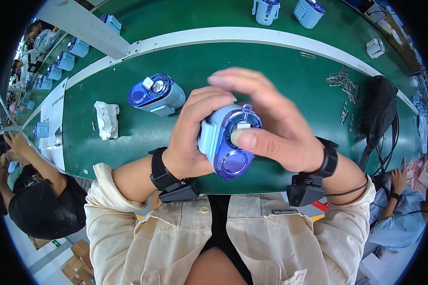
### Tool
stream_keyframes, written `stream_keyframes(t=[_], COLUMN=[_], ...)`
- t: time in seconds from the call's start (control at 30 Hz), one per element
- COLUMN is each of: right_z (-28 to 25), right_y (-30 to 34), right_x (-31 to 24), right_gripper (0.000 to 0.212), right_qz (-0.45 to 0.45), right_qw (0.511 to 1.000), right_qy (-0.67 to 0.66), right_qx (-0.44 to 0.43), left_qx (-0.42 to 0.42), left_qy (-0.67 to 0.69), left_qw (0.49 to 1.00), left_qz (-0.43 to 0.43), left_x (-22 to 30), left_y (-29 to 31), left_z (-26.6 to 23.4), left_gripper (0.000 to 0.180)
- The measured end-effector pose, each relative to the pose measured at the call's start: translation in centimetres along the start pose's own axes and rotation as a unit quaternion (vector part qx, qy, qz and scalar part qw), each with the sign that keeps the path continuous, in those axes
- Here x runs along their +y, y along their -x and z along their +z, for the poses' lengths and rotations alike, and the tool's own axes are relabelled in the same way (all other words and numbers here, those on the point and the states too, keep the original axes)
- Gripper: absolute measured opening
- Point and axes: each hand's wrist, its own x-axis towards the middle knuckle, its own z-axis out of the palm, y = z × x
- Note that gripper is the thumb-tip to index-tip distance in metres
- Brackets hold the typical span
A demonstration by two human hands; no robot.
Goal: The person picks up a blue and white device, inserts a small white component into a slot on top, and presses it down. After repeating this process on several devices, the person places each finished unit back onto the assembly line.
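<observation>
My left hand [188,128] is wrapped round a light blue container [213,137] with a loop handle on its left side, holding it upright over the table's near edge. Its clear dark-blue lid [234,162] faces up, with a round cap at the near end and a small white piece [243,126] by the middle. Over the far end my right hand [285,123] has its fingers stretched out, slightly blurred, and its thumb rests on the lid beside the white piece. A second such container [164,97] lies tilted to the left, another white piece on its lid.
Crumpled white wrapping [107,120] lies on the green table [142,147] at left. Metal clips [345,85] and a black mesh bag [379,107] with cables are at right. Beyond the white rail [214,34] stand more containers [266,12]. People [47,199] sit on both sides.
</observation>
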Motion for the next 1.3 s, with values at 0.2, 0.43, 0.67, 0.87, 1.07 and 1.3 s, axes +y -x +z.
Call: stream_keyframes(t=[0.2,0.43,0.67,0.87,1.07,1.3], right_z=[2.5,0.0,-5.8,-7.9,-15.4,-23.0], right_y=[-0.2,-6.1,-19.1,-20.4,-14.6,-8.9], right_x=[0.3,1.7,9.8,9.9,4.0,4.8], right_gripper=[0.043,0.037,0.036,0.030,0.049,0.065], right_qz=[0.162,0.176,0.033,0.017,-0.191,0.181], right_qw=[0.947,0.968,0.931,0.859,0.457,0.667], right_qy=[-0.277,-0.170,0.301,0.445,0.771,0.630], right_qx=[0.011,0.056,0.202,0.253,0.401,0.355], left_qx=[-0.018,-0.012,-0.157,-0.142,-0.135,-0.161], left_qy=[-0.056,-0.074,0.038,0.038,0.046,0.047], left_qw=[0.997,0.987,0.969,0.972,0.972,0.964], left_qz=[-0.052,-0.141,-0.185,-0.181,-0.185,-0.207], left_x=[0.0,0.8,1.1,1.1,1.0,0.4], left_y=[1.3,0.9,0.6,0.9,1.0,1.5], left_z=[-0.7,-0.7,-0.9,-1.0,-1.0,-1.0], left_gripper=[0.088,0.108,0.105,0.093,0.083,0.083])
